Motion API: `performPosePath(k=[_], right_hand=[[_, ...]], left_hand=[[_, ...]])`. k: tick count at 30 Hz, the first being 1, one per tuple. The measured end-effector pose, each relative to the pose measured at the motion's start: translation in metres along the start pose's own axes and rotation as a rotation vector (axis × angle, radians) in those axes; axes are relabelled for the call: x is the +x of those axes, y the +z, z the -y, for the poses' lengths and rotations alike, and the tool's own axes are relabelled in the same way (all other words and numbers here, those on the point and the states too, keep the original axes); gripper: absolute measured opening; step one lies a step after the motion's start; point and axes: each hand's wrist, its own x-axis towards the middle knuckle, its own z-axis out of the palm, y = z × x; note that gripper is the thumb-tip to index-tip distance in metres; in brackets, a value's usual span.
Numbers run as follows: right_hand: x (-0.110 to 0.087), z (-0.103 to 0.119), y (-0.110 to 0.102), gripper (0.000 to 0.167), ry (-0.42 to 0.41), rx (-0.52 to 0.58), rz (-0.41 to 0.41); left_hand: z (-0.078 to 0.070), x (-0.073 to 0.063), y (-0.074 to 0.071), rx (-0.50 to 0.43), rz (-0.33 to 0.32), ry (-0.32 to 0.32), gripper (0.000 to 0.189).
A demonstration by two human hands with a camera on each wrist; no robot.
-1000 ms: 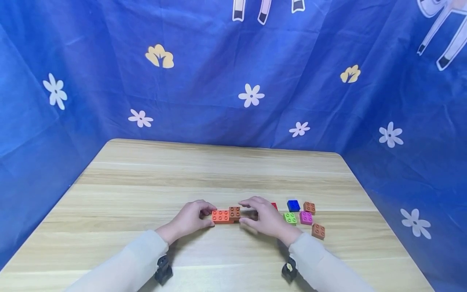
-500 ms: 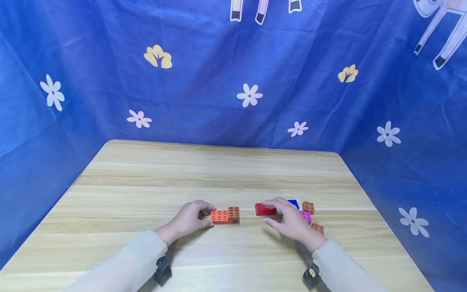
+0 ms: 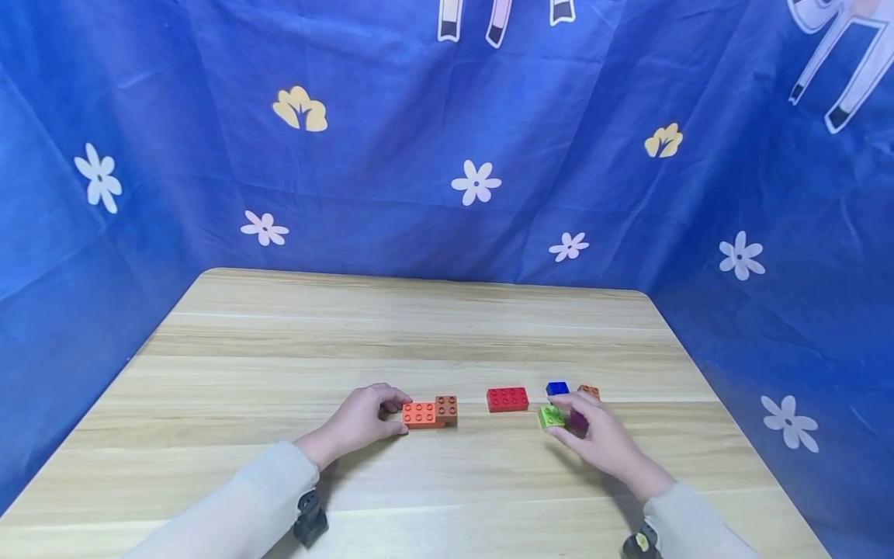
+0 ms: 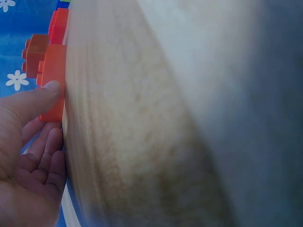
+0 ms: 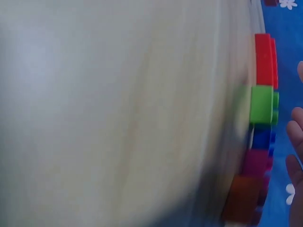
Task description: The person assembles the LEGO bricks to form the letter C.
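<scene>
My left hand (image 3: 359, 419) grips the left end of an orange toy building brick (image 3: 419, 415) on the table. Its thumb (image 4: 49, 90) lies along the near side. A smaller brown brick (image 3: 446, 406) is stacked on the orange one's right end and sticks out past it. Over the loose bricks at the right, my right hand (image 3: 604, 439) hovers with thumb and fingers apart. A lime green brick (image 3: 551, 417) sits between those fingertips. In the right wrist view the fingers (image 5: 296, 135) stand clear of the green brick (image 5: 262, 105).
A long red brick (image 3: 507, 399) lies between the hands. A blue brick (image 3: 556, 388) and a brown one (image 3: 590, 390) lie behind the right hand. A magenta brick (image 5: 255, 162) and another brown brick (image 5: 244, 198) are mostly covered by it in the head view.
My right hand has moved right, away from the brown brick on the stack, past the red brick to the green one. The left hand stays on the orange brick.
</scene>
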Motion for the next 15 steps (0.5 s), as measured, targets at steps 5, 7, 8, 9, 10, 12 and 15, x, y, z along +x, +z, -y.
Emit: performPosePath(k=[5, 7, 8, 9, 10, 12, 15], right_hand=[[-0.013, -0.010, -0.006, 0.047, 0.017, 0.005, -0.028], [-0.018, -0.013, -0.009, 0.047, 0.029, -0.005, -0.035], [-0.021, -0.015, -0.010, 0.048, 0.034, -0.006, -0.038], [-0.023, -0.016, -0.012, 0.048, 0.040, -0.010, -0.040], [-0.026, -0.017, -0.013, 0.048, 0.043, -0.017, -0.045], [-0.030, -0.020, -0.016, 0.048, 0.044, -0.031, -0.051], [-0.036, -0.025, -0.020, 0.049, 0.037, -0.049, -0.071]], left_hand=[[0.001, 0.001, 0.001, -0.002, 0.000, -0.002, 0.035], [0.001, 0.001, 0.001, -0.002, -0.001, -0.001, 0.035], [0.001, 0.001, 0.001, -0.002, 0.000, 0.001, 0.035], [0.001, 0.001, 0.001, -0.001, 0.000, 0.002, 0.035], [0.001, 0.001, 0.001, -0.001, 0.000, 0.003, 0.036], [0.001, 0.000, 0.001, -0.001, 0.000, 0.006, 0.035], [0.001, 0.001, 0.001, 0.000, 0.000, 0.007, 0.035]])
